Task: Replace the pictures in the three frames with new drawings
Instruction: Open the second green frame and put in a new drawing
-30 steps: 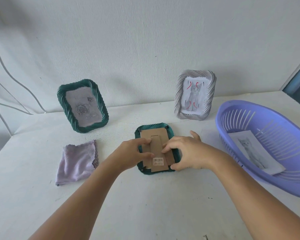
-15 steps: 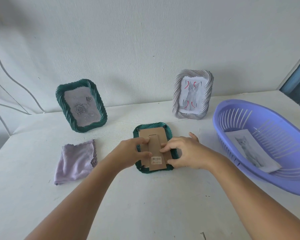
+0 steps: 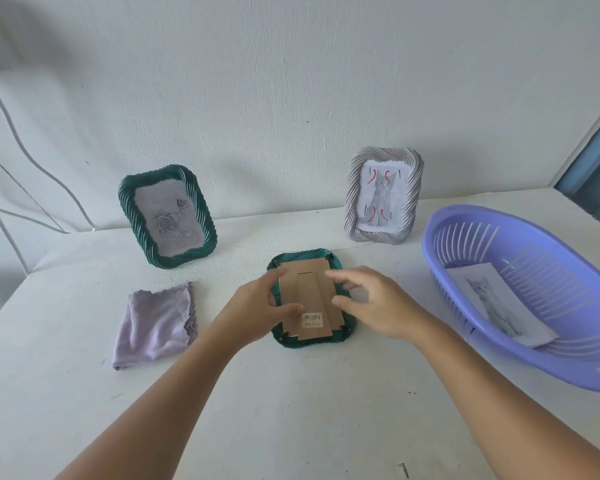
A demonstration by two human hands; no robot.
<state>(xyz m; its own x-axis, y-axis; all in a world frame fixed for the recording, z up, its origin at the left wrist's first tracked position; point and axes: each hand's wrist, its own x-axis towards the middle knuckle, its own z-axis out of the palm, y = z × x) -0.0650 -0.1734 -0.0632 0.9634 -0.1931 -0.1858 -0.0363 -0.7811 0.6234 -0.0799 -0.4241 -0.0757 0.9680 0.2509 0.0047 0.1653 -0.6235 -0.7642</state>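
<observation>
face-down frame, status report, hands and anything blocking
Left hand grips face-down green frame, thumb on cardboard back. Right hand open above it. Nothing blocking.

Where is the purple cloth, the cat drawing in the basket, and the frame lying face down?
purple cloth (image 3: 156, 325), head view, middle of the fabric.
cat drawing (image 3: 496, 303), head view, on the cat's body.
face-down frame (image 3: 309, 292), head view, on its cardboard back.
</observation>
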